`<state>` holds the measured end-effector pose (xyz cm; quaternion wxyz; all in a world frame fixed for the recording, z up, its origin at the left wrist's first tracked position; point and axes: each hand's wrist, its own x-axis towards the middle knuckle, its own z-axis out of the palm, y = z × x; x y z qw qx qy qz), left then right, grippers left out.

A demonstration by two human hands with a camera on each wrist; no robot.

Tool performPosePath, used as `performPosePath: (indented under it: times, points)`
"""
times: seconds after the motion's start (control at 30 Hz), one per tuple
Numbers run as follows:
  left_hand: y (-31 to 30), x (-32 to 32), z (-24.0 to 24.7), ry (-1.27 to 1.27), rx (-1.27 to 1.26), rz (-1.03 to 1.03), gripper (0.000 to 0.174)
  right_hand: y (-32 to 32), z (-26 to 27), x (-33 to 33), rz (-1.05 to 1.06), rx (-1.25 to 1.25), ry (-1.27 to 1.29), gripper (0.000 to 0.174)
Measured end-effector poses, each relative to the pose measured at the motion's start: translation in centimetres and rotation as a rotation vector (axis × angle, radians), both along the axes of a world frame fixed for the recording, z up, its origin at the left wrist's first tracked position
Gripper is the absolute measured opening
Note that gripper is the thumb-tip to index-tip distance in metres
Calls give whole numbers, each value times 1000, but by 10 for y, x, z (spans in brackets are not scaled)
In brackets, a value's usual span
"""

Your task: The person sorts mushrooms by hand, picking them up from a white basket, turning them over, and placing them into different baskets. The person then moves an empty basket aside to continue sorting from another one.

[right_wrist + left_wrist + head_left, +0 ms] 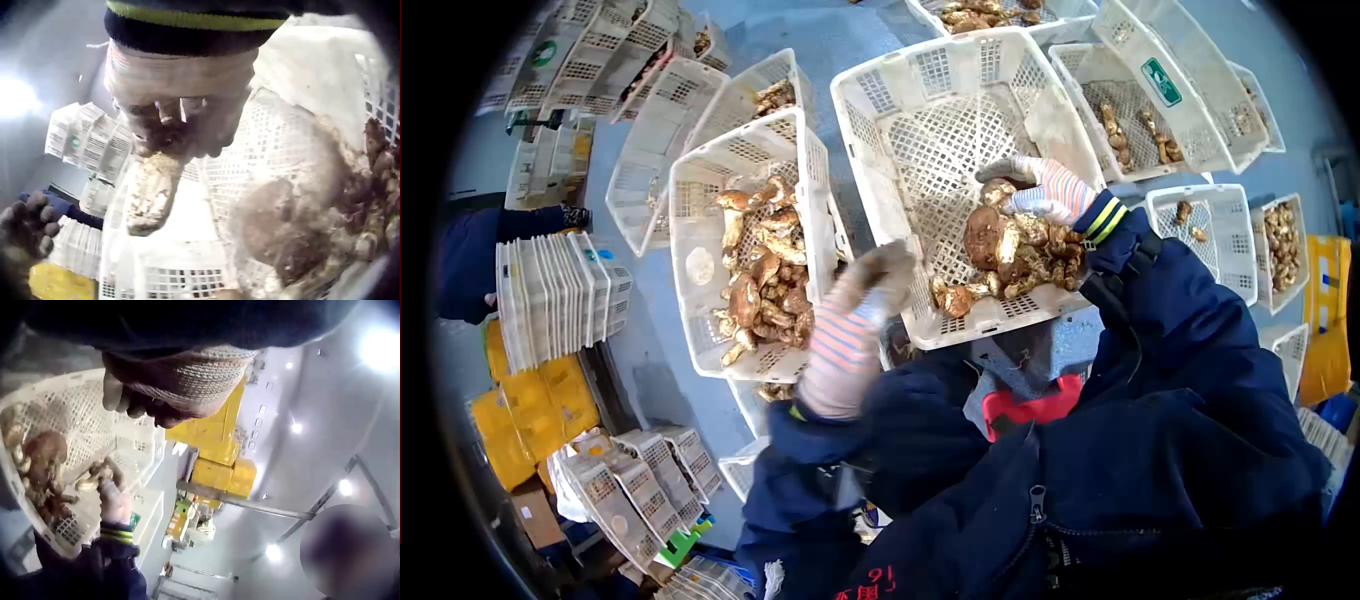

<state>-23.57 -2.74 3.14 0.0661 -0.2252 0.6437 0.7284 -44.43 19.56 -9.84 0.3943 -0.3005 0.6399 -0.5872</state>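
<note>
My right hand (1055, 190), in a striped knit glove, holds a mushroom (152, 194) over the large white basket (915, 300). Its pale, dirt-flecked stem points down from the fingers in the right wrist view. Below the hand, a heap of brown-capped mushrooms (1005, 245) lies in the near part of that basket. My left hand (850, 335) is gloved too and blurred in the head view, passing over the rims between this basket and the left basket (690, 315). Its fingers hang loose and hold nothing. More mushrooms (765, 290) fill much of the left basket.
Several more white baskets with a few mushrooms stand around, such as the one at the upper right (1090, 75). Nested baskets (565, 300) and yellow boxes (535, 410) are at the left. Another person's dark sleeve (475, 250) shows at the far left.
</note>
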Motion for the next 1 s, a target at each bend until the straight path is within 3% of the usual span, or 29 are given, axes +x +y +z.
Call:
performPosePath:
  times: [0.07, 0.17, 0.23, 0.3, 0.33, 0.37, 0.4, 0.47, 0.5, 0.53, 0.57, 0.6, 0.7, 0.83, 0.87, 0.93, 0.97, 1.0]
  points:
    - [43, 5, -28, 117, 56, 19, 39, -13, 55, 19, 61, -236, -167, 62]
    - [60, 7, -53, 605, -762, -246, 36, -25, 83, 50, 114, -490, -318, 69]
    - [84, 6, -54, 92, 610, 160, 19, -23, 92, 66, 100, -509, -357, 70]
    - [93, 7, -41, 103, 578, 195, 14, -18, 86, 67, 135, -508, -315, 76]
    - [89, 6, -49, 192, 395, 163, 16, -13, 84, 63, 128, -487, -251, 78]
    - [86, 7, -45, 103, 476, 182, 18, -7, 82, 58, 118, -464, -188, 79]
    - [85, 4, -30, 13, 556, 208, 20, 2, 76, 50, 51, -418, -262, 80]
    - [80, 7, -35, 59, 417, 223, 22, 26, 53, 26, -145, -98, 100, 72]
    - [75, 9, -43, 68, 341, 234, 22, 42, 36, 10, -132, 399, 612, 64]
    - [73, 9, -39, 69, 278, 238, 23, 47, 12, 3, -97, 775, 618, 57]
    - [73, 8, -30, 68, 216, 242, 24, 54, -2, 3, 21, 912, 708, 54]
    - [72, 9, -27, 66, 154, 246, 25, 58, -14, 12, 149, 957, 1009, 52]
    - [62, 11, -41, 116, 65, 212, 28, 41, -31, 35, 445, 1172, 736, 50]
    - [52, 19, -34, 268, -302, 94, 23, 37, -20, 49, 477, 1223, 773, 43]
    - [49, 25, -23, 481, -862, -69, 23, 39, -19, 50, 416, 1213, 810, 40]
    - [50, 25, -46, 298, -133, 303, 26, 40, -24, 47, 383, 1249, 850, 34]
    - [49, 29, -17, 107, 271, 410, 25, 38, -28, 47, 407, 1304, 847, 32]
    - [40, 41, -12, 144, -2, 361, 22, 38, -34, 48, 419, 1324, 888, 31]
